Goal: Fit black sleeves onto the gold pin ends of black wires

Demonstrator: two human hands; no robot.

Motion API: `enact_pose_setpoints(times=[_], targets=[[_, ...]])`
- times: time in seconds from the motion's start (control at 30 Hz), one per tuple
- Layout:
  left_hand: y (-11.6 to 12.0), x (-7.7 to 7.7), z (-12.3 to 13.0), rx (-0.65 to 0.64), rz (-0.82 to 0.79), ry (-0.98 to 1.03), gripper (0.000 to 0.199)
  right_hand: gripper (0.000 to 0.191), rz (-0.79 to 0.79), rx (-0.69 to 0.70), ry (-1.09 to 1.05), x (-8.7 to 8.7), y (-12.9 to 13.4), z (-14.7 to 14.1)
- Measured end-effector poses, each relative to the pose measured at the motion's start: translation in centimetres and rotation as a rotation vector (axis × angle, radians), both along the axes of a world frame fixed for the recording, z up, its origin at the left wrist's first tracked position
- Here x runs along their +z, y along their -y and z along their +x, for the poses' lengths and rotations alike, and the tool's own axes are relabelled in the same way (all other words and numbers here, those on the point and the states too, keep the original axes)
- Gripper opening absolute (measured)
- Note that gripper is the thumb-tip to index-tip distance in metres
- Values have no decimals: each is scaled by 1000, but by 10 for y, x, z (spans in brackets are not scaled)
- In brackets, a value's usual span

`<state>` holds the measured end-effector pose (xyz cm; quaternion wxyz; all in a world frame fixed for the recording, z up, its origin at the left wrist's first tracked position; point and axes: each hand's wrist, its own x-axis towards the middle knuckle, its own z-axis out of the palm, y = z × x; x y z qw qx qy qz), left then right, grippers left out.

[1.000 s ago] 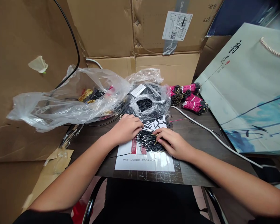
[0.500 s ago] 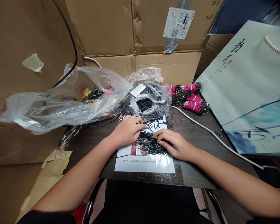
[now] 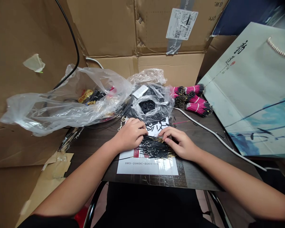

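Note:
A heap of short black wires [image 3: 156, 148] with gold metal ends lies across a white printed sheet [image 3: 147, 169] on the table. My left hand [image 3: 131, 134] rests at the heap's left end, fingers curled and thumb bent in; what they hold, if anything, is hidden. At the heap's upper right, my right hand [image 3: 181, 144] pinches the gold end of a black wire between thumb and forefinger. Small black sleeves [image 3: 158, 126] are scattered on the sheet just beyond both hands.
Behind the heap sits an open plastic bag of black sleeves [image 3: 147, 106]. A larger clear bag [image 3: 68, 107] spreads to the left. Tied pink-and-black wire bundles [image 3: 196, 107], a white cable [image 3: 211, 130] and a paper gift bag [image 3: 258, 91] are on the right. Cardboard [image 3: 109, 28] walls the back.
My right hand has shifted slightly right, its fingers now at the gold wire ends. The left hand has moved a little left, and more of the heap shows between them.

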<state>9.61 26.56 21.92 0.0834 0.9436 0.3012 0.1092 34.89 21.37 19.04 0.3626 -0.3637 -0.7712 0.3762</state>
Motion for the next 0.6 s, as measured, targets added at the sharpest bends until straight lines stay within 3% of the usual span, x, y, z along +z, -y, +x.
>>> enact_pose_setpoints(times=[0.2, 0.33, 0.47, 0.6], targets=[[6, 3, 3, -20, -52, -6, 25, 17, -259, -341, -296, -9, -3, 2], [7, 5, 2, -33, -81, -6, 23, 20, -362, -459, -428, -16, 3, -4], [7, 6, 1, -41, -110, 12, 22, 19, -362, -490, -439, -14, 8, -11], [7, 4, -1, -45, -136, 33, 23, 17, -271, -388, -322, 5, 0, -7]])
